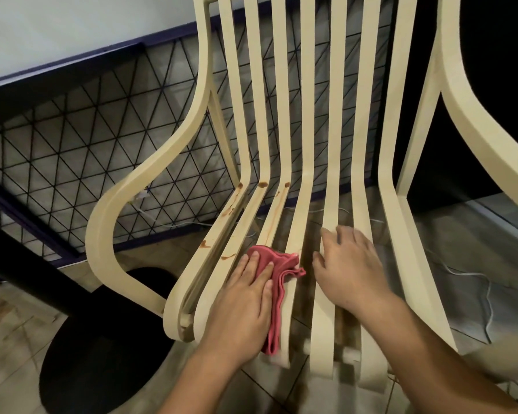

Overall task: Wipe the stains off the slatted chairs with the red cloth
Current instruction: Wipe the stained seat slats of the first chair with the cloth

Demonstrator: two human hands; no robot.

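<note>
A cream slatted chair [335, 162] fills the view. Brown stains [233, 204] run down its left seat slats, with more spots near the seat bend and lower on the outer slat. The red cloth [277, 294] lies bunched on the left-middle slats near the seat front. My left hand [245, 303] presses flat on the cloth with straight fingers. Just to its right, my right hand [346, 264] rests on the middle slats, fingers spread and slightly bent, holding nothing.
A dark metal mesh panel [81, 144] stands behind the chair. A black round stool or base [102, 354] sits on the tiled floor at lower left. The arm of a second cream chair [491, 138] curves in at right. White cables [476, 282] lie under the seat.
</note>
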